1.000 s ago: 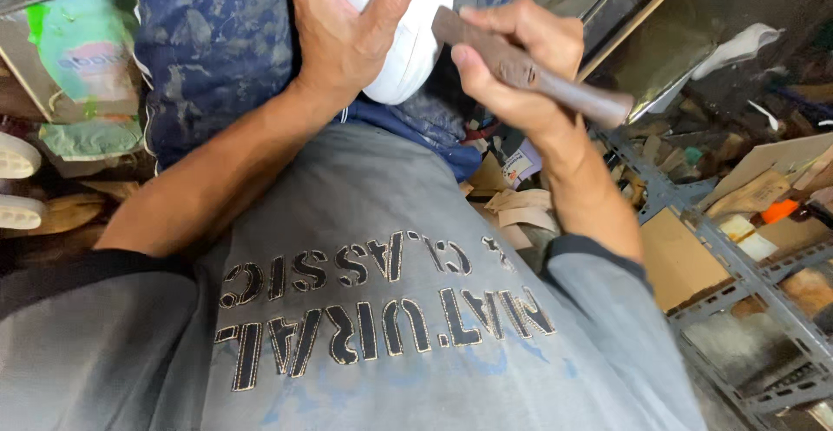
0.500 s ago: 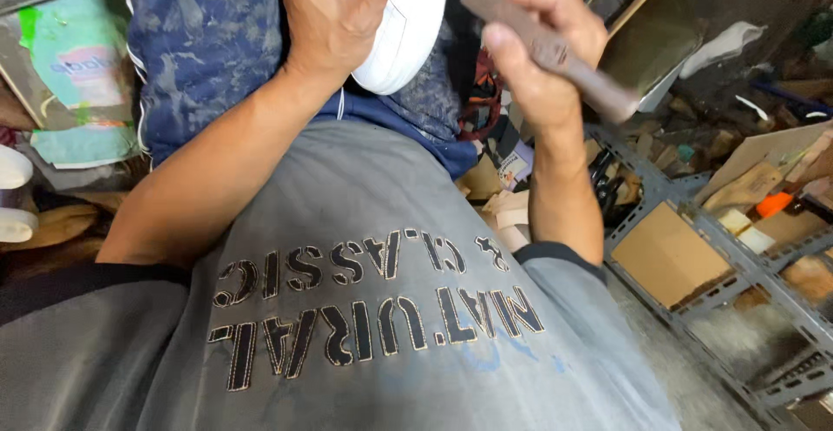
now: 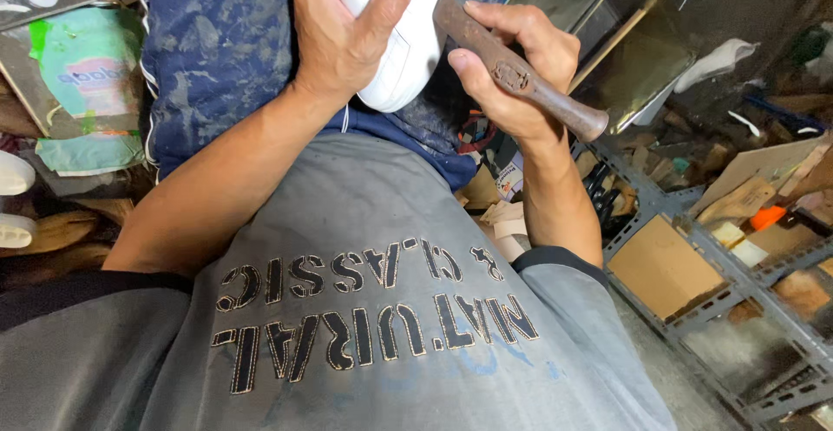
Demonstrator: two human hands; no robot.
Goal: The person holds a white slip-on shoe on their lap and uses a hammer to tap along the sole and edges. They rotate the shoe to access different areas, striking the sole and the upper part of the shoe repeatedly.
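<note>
My left hand [image 3: 343,36] wraps around a white shoe [image 3: 403,45] and holds it on my lap, thumb across its smooth upper. My right hand [image 3: 512,66] grips the brown wooden handle of a hand tool [image 3: 521,75], held slantwise right beside the shoe; the tool's working end is hidden behind the shoe. Under both lies a dark blue, paint-stained cloth over my legs [image 3: 217,49]. My grey shirt with stitched lettering [image 3: 373,309] fills the lower half of the view.
A metal shelf rack [image 3: 720,301] at the right holds cardboard pieces, scraps and an orange object. A green-and-white bag [image 3: 82,75] and white soles [image 3: 16,197] lie at the left. Dark metal sheets and a rod [image 3: 616,32] lean at the upper right.
My right hand has lowered the tool closer to the shoe. My left hand has shifted its thumb over the upper, and the shoe sits a little further right.
</note>
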